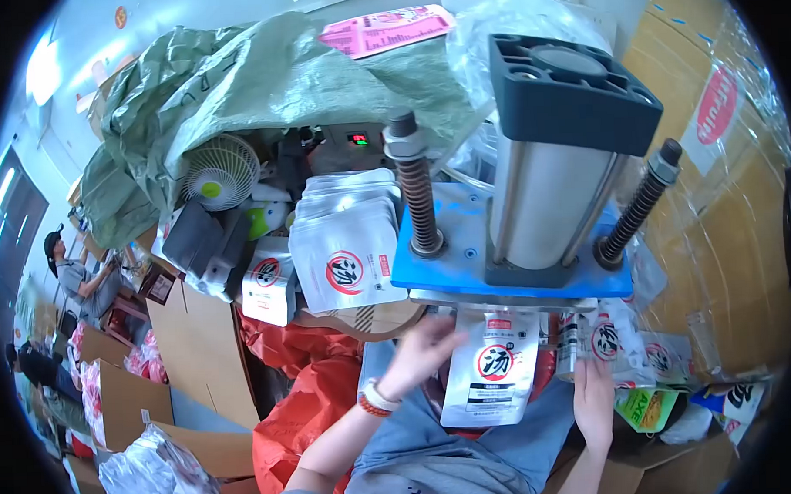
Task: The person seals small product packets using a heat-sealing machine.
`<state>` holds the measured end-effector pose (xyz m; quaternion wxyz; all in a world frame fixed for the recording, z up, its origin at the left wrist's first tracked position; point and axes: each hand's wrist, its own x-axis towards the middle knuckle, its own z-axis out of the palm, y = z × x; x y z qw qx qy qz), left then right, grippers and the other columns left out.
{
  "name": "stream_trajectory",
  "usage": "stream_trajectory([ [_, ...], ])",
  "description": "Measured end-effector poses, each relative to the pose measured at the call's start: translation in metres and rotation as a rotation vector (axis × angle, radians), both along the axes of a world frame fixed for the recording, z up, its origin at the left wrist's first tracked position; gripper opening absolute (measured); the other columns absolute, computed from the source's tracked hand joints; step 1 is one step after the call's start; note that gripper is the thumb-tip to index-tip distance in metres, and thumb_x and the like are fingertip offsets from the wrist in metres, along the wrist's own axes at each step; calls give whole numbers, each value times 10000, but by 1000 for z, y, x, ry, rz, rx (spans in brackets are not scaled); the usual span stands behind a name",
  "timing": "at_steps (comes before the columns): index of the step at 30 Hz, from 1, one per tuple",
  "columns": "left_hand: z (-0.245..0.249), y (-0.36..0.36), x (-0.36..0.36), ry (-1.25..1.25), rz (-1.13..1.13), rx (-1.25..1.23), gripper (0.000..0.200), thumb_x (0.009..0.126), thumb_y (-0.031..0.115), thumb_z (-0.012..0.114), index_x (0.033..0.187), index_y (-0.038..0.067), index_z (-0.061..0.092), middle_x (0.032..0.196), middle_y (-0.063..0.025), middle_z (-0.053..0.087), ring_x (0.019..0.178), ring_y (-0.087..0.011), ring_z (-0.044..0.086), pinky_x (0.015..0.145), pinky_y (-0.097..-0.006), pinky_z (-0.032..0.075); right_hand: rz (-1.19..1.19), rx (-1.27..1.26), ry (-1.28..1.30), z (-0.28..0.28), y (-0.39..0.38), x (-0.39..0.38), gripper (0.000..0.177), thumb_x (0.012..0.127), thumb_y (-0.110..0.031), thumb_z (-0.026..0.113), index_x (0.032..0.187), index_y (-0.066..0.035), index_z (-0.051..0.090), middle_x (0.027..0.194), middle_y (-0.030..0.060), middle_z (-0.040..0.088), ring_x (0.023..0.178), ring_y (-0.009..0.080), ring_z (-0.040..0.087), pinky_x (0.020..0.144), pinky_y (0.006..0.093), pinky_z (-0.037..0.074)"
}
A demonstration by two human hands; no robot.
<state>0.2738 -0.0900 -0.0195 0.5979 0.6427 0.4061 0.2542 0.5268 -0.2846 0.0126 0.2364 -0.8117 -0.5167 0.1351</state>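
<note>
A silver foil pouch [492, 392] with a red ring and a black character hangs below the blue plate [396, 266] of a press, its upper end under the plate. My left hand [424, 355], wearing bracelets, is beside that pouch's upper left edge; its fingers are smeared by motion. At the right, my right hand [594, 401] has its fingers up against another silver pouch [603, 337], seemingly gripping its lower end. The press has a large grey cylinder [538, 203] with a spring-loaded bolt [418, 194] on its left and another on its right.
A stack of flat silver pouches [343, 249] lies left of the press, near a small fan [219, 175]. Red plastic bags [306, 416] hang at my left. Cardboard boxes [203, 349] stand farther left; tall cardboard [735, 244] bounds the right. People [83, 280] are in the background.
</note>
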Motion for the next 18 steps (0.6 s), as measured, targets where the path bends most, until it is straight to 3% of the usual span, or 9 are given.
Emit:
stream_trajectory([
  [2, 11, 28, -30, 581, 333, 832, 858, 850, 531, 701, 1462, 15, 393, 1471, -244, 435, 1335, -343, 463, 1100, -497, 353, 53, 76, -25, 6, -9, -1, 319, 1011, -199, 484, 1223, 36, 526, 1112, 242, 589, 1054, 436, 540, 928, 487, 419],
  [4, -17, 55, -73, 1023, 214, 962, 1036, 781, 633, 688, 1529, 55, 263, 1590, -228, 233, 1457, -403, 252, 1153, -596, 204, 119, 215, -59, -5, -16, 5, 284, 969, -105, 567, 1212, 22, 496, 1097, 174, 615, 998, 342, 600, 913, 417, 456],
  [5, -20, 47, -84, 995, 129, 957, 1002, 757, 600, 722, 1521, 97, 313, 1598, -175, 257, 1467, -370, 258, 1145, -625, 193, 109, 213, -65, -12, -19, 7, 284, 969, -105, 567, 1212, 22, 496, 1097, 174, 615, 998, 342, 600, 913, 417, 456],
  [7, -36, 28, -102, 880, -57, 982, 883, 758, 467, 765, 1493, 158, 384, 1573, -145, 324, 1441, -342, 324, 1149, -586, 237, -76, 440, 525, -22, -28, 11, 318, 906, 18, 612, 1205, -3, 506, 1072, 124, 622, 983, 213, 611, 882, 310, 463],
  [8, -39, 24, -109, 818, -6, 1144, 619, 763, 231, 766, 1349, 176, 574, 1439, -121, 513, 1321, -306, 500, 1076, -493, 403, -88, 545, 651, -9, -28, 1, 367, 844, 88, 654, 1173, -15, 530, 1011, 78, 609, 920, 132, 588, 833, 243, 453],
  [10, -21, 9, -112, 493, 228, 931, 338, 746, -70, 636, 1024, 87, 745, 981, -134, 730, 923, -290, 718, 784, -352, 567, -20, 674, 591, 19, -31, -23, 343, 814, 49, 711, 1121, -8, 569, 951, 67, 611, 846, 143, 573, 769, 268, 461],
  [12, 15, -13, -110, 345, 331, 541, 371, 725, -115, 601, 1024, 57, 739, 939, -158, 730, 885, -284, 730, 777, -332, 562, 104, 799, 285, 55, -30, -44, 359, 732, -121, 848, 1009, -15, 645, 829, 54, 608, 728, 162, 543, 684, 282, 438],
  [15, 57, -61, -91, 250, 271, 911, 367, 684, -140, 606, 955, 64, 747, 965, -84, 751, 932, -253, 726, 798, -327, 577, 219, 796, -155, 79, -23, -74, 456, 651, -275, 889, 995, -47, 696, 743, 23, 578, 657, 187, 530, 627, 295, 422],
  [18, 86, -100, -70, 309, 73, 1197, 306, 726, -81, 641, 929, 115, 757, 964, -9, 756, 928, -237, 722, 801, -345, 588, 574, 581, -324, 80, -3, -89, 434, 696, -254, 862, 1049, -56, 706, 711, -12, 518, 656, 148, 530, 604, 292, 430],
])
